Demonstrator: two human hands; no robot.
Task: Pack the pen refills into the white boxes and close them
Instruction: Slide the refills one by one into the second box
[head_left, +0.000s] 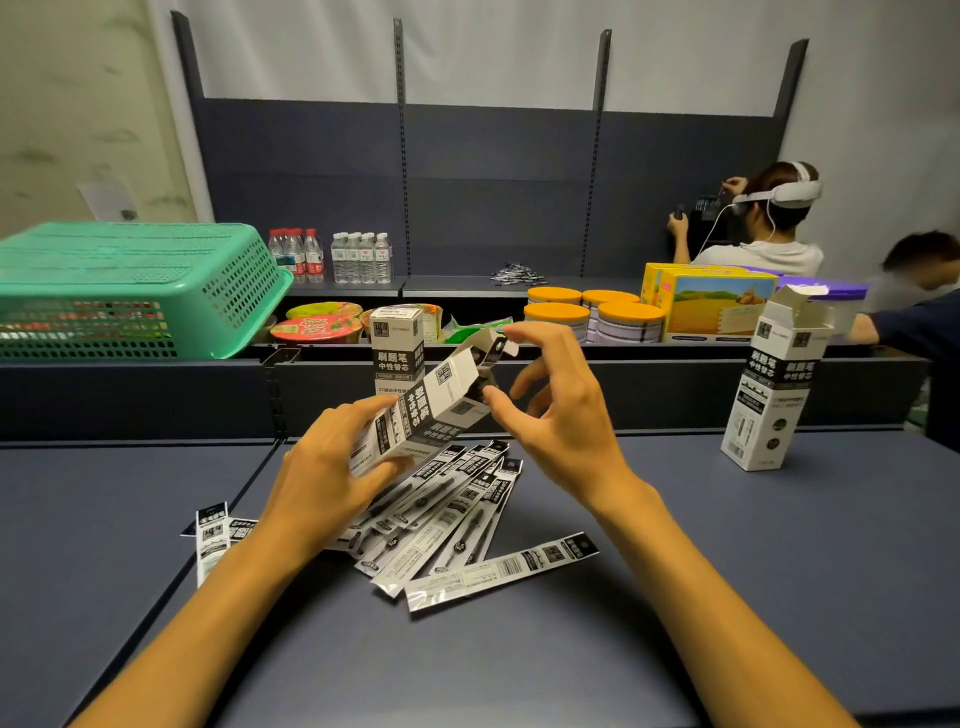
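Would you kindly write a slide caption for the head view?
Left hand holds a tilted white box, right hand at its open flap, above loose pen refills.

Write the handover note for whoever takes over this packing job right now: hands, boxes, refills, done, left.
Left hand: grips the lower end of the tilted box, held above the table.
Right hand: open, fingers at that box's open flap end, gripping nothing.
Closed box: upright behind the held one.
Open box: upright at far right, flaps up.
Loose refills: fanned on the table under the hands, two more by the left forearm.
Done: one box looks closed.
Left: close the held box, pack the loose refills, close the open box.
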